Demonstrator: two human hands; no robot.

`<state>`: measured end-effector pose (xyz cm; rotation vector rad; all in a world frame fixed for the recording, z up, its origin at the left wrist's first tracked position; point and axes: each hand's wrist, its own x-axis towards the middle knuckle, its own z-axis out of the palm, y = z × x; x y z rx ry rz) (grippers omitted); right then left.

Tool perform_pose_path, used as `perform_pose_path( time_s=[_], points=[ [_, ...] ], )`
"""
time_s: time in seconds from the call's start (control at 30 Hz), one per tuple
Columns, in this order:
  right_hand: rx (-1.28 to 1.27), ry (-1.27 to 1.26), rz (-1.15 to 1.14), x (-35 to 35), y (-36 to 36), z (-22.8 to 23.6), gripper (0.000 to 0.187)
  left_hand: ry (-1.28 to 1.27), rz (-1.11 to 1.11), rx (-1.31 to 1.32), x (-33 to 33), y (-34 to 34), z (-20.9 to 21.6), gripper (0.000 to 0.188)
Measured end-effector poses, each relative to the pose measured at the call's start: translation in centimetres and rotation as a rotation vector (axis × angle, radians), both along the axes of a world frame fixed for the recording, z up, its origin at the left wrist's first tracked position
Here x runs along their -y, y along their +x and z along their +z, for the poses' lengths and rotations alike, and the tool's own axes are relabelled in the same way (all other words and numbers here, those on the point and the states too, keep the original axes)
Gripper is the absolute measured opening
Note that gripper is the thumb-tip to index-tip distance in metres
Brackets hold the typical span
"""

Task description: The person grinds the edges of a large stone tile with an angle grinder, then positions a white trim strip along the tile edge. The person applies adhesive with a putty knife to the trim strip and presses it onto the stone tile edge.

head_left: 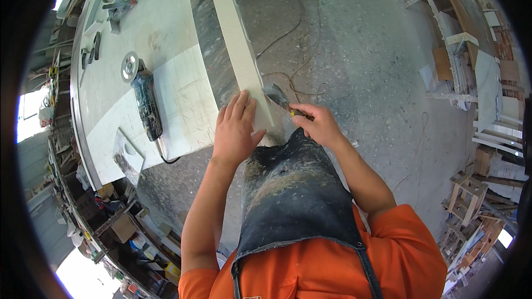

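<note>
My left hand (237,124) lies flat, fingers stretched out, across the near end of a long cream strip (235,33) and the grey veined slab (210,39) beside it. In my right hand (320,124) is a putty knife (277,96), its fingers closed round the handle. The knife's metal blade points left and away, up against the right edge of the cream strip. Whether anything is on the blade is too small to tell.
An angle grinder (145,99) lies on the pale worktop (166,39) at left. A white piece with a dark smear (128,158) sits at the worktop's near corner. Cables (299,72) trail over the floor on the right. Cluttered shelving (454,50) lines the far right.
</note>
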<state>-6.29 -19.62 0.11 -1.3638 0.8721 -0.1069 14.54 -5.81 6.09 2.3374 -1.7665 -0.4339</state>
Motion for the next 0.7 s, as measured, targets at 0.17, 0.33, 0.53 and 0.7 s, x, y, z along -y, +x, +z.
perform_pose_path(
  time_s=[0.17, 0.33, 0.53, 0.7],
  points=[
    [-0.013, -0.240, -0.044, -2.0, -1.4, -1.4, 0.040, 0.010, -0.004, -0.003, 0.0, -0.1, -0.2, 0.083],
    [0.005, -0.450, -0.096, -3.2, -3.1, -4.4, 0.038, 0.038, -0.018, -0.013, -1.2, -0.4, -1.6, 0.086],
    [0.147, 0.182, -0.438, 1.8, -1.8, 1.9, 0.047, -0.120, 0.115, -0.069, -1.7, -1.6, 1.3, 0.085],
    [0.466, 0.308, -0.314, 2.8, 4.6, 8.8, 0.040, -0.294, 0.374, -0.165, -7.9, -3.7, 2.7, 0.077]
  ],
)
